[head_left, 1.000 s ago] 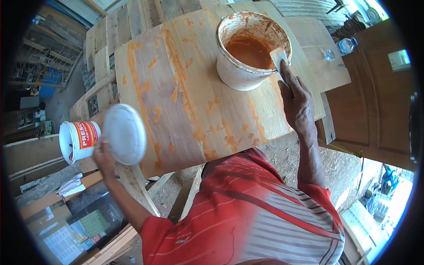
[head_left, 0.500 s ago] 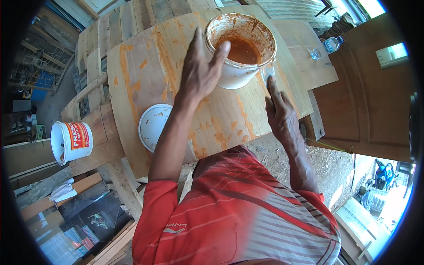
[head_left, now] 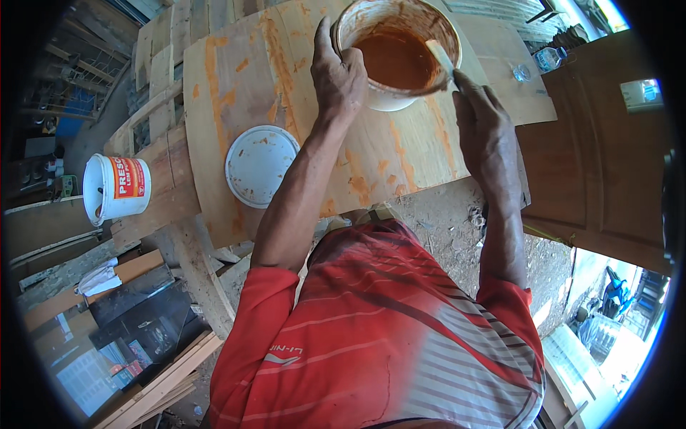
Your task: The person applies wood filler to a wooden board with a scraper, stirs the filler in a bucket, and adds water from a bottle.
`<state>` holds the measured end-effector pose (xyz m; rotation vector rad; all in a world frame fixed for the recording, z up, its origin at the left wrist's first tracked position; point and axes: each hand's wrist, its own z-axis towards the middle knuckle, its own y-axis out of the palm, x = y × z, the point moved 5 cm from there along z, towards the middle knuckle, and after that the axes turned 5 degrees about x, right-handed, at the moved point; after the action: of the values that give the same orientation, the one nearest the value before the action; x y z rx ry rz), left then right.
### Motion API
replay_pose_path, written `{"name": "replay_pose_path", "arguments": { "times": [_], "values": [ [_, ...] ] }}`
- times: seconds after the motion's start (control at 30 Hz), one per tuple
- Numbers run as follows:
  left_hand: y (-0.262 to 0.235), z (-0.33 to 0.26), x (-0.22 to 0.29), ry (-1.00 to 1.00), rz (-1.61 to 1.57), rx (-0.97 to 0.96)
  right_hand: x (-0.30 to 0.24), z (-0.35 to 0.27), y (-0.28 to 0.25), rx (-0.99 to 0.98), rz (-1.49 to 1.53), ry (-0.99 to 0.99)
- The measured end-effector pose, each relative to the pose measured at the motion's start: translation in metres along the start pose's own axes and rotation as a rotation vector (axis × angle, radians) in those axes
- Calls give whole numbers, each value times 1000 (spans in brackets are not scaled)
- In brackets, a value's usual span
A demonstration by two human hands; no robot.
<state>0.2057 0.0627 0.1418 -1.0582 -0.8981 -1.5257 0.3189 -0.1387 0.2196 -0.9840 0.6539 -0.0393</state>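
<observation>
A white plastic bucket (head_left: 389,101) of orange-brown putty (head_left: 396,61) is over the plywood sheet (head_left: 239,129), its mouth tipped toward me. My left hand (head_left: 341,80) grips the bucket's left side, thumb by the rim. In my right hand (head_left: 488,136) is a putty knife (head_left: 441,56), its pale blade at the right inner rim; the fingers cover its handle. Smears of putty streak the plywood. Left of my left forearm lies a round white lid (head_left: 262,166) spotted with putty.
A second white bucket (head_left: 118,187) with a red-orange label stands at the left edge. Beyond the plywood on the right are a clear plastic bottle (head_left: 549,58) and a brown wooden door panel (head_left: 593,150). Boards and boxes fill the lower left.
The putty knife has come up from beside the bucket to its right rim. The bucket now tips further toward me, and my left hand has closed on its side.
</observation>
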Motion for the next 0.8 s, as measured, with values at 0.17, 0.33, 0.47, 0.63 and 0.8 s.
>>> {"name": "replay_pose_path", "arguments": {
  "times": [0.17,0.33,0.47,0.63,0.8],
  "values": [
    [-23,-19,53,196,93,-299,-18,-21,-39,15,151,27],
    [-31,-56,94,196,196,-502,-20,-58,-71,-86,-34,-91],
    [-24,-90,120,163,227,-567,-5,-79,-81,-132,-396,-205],
    [-6,-114,122,393,192,-528,0,-108,-85,-171,-375,-243],
    [14,-127,130,457,135,-562,-6,-116,-87,-228,-255,-136]
  ]
}}
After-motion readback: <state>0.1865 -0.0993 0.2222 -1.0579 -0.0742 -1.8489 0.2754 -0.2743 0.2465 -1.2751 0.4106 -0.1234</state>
